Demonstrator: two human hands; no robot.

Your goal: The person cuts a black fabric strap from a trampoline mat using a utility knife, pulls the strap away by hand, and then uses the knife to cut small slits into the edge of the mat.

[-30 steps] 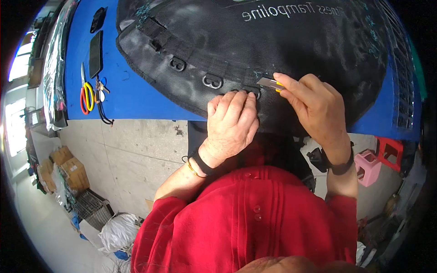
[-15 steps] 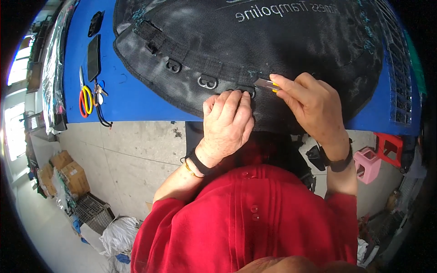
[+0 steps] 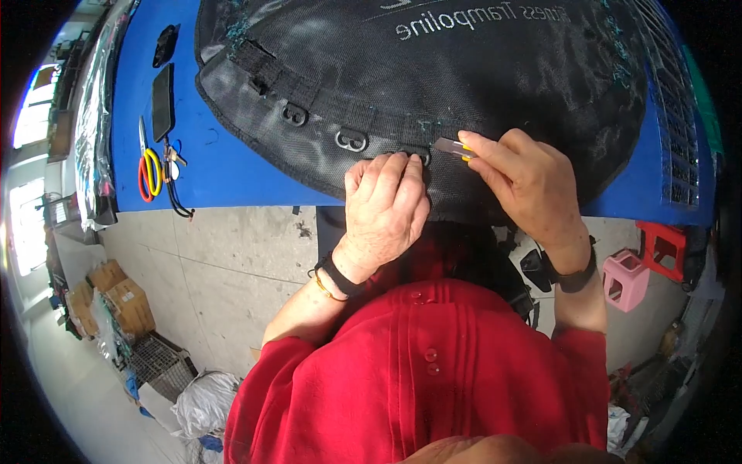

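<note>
A dark mesh trampoline mat (image 3: pixel 510 77) lies over the table in front of me, with webbing along its near curved edge. Metal rings (image 3: pixel 352 140) hang from black webbing tabs there. My left hand (image 3: pixel 386 205) has its fingers bunched over one of these tabs, pinching it; a bit of its ring shows beside the fingertips. In my right hand (image 3: pixel 533 182) is a utility knife (image 3: pixel 450 147) with a yellow body, mostly hidden by my fingers. Its blade points left, at the webbing just beyond my left fingertips, near loose teal threads (image 3: pixel 427 124).
On the blue table (image 3: pixel 212 170) at left lie red-and-yellow-handled scissors (image 3: pixel 149 170), a phone (image 3: pixel 163 102), keys on a cord (image 3: pixel 176 155) and a small black object (image 3: pixel 165 45). A pink stool (image 3: pixel 626 280) and a red stool (image 3: pixel 662 251) stand on the floor at right. Cardboard boxes (image 3: pixel 127 305) sit lower left.
The view has shifted a little. The knife blade sits slightly lower, closer to the tab. My left hand keeps its pinch, almost still.
</note>
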